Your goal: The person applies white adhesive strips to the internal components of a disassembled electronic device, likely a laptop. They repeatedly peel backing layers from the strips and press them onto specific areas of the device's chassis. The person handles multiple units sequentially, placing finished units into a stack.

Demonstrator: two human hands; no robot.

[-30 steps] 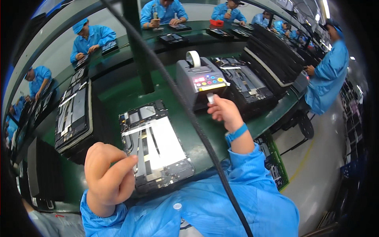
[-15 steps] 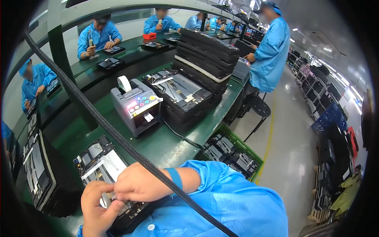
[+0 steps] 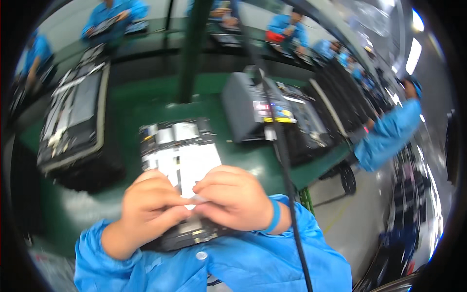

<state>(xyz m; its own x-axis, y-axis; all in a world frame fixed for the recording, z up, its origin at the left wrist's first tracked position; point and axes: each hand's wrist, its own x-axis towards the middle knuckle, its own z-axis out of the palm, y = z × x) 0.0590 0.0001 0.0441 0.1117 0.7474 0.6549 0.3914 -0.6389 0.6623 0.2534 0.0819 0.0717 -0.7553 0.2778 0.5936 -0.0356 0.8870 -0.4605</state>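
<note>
An opened flat electronic device point(image 3: 182, 133) with black edges and silver-white panels lies in front of me on the green workbench point(image 3: 146, 104). Over its near half, my left hand point(image 3: 151, 207) and my right hand point(image 3: 236, 197) meet, thumbs and fingers pinched together. Between their fingertips shows a small whitish strip point(image 3: 196, 199), blurred and mostly covered by the fingers. Whether the strip touches the device, I cannot tell. A blue band circles my right wrist.
A grey tape dispenser point(image 3: 243, 109) with lit buttons stands beyond the device, to the right. Past it sits a tall stack of black trays point(image 3: 333, 97); another stack with devices point(image 3: 80, 117) is at left. A black cable point(image 3: 287, 180) hangs across the view. Several co-workers in blue sit opposite.
The view has swung to the right side of the head picture, so the bench's things appear shifted. My hands, formerly overlapping, now face each other fingertip to fingertip, still pinching.
</note>
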